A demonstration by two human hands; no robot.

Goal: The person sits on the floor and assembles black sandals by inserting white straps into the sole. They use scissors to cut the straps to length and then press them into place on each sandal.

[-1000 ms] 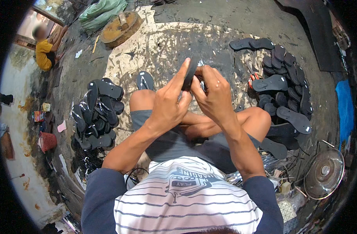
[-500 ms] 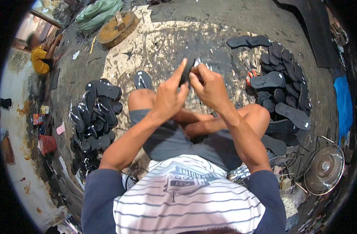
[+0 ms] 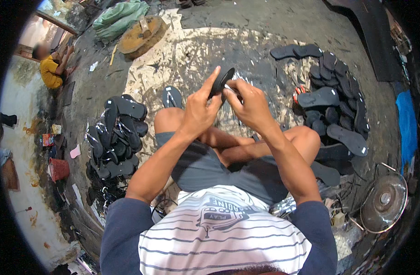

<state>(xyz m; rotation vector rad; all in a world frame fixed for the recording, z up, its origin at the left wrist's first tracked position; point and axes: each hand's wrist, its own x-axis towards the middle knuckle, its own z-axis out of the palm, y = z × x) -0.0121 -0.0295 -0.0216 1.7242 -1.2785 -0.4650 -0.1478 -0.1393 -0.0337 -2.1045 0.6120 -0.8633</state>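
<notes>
I sit cross-legged on the floor and hold a black sandal sole (image 3: 220, 81) up in front of me, edge-on. My left hand (image 3: 199, 110) grips its lower left side with the forefinger stretched up along it. My right hand (image 3: 249, 103) closes on its right side, fingers curled over a thin strap or small tool that I cannot make out. Both hands meet above my knees.
A heap of black sandals with straps (image 3: 116, 137) lies at my left, a pile of bare black soles (image 3: 336, 98) at my right. One sandal (image 3: 172, 97) rests by my left knee. A floor fan (image 3: 384, 198) stands at the lower right. A person in yellow (image 3: 52, 68) sits far left.
Both hands have shifted slightly with the sole, which now tilts more to the right; the grip is unchanged.
</notes>
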